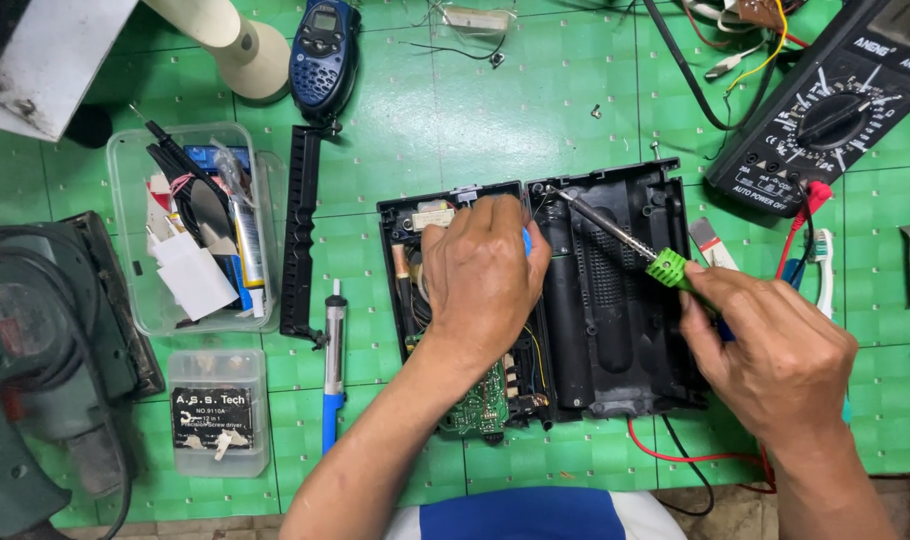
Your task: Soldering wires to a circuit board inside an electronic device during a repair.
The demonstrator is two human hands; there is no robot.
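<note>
An opened black plastic device lies in two halves on the green mat. The left half (pixel 400 225) holds a green circuit board (pixel 480 405); the right half (pixel 615 300) is an empty shell. My left hand (pixel 480 280) rests on the left half, fingers curled over the board near the top edge; whether it pinches anything is hidden. My right hand (pixel 775 355) grips a soldering iron (pixel 665 265) with a green collar. Its metal tip points up-left and reaches the top of the seam between the halves, close to my left fingertips.
A black multimeter (pixel 825 110) with red and black leads sits at top right. A desoldering pump (pixel 333 370), a long black strip (pixel 300 230), two clear plastic boxes (pixel 125 170), (pixel 220 410), a blue handset (pixel 323 55) and a grey power tool (pixel 35 350) lie left.
</note>
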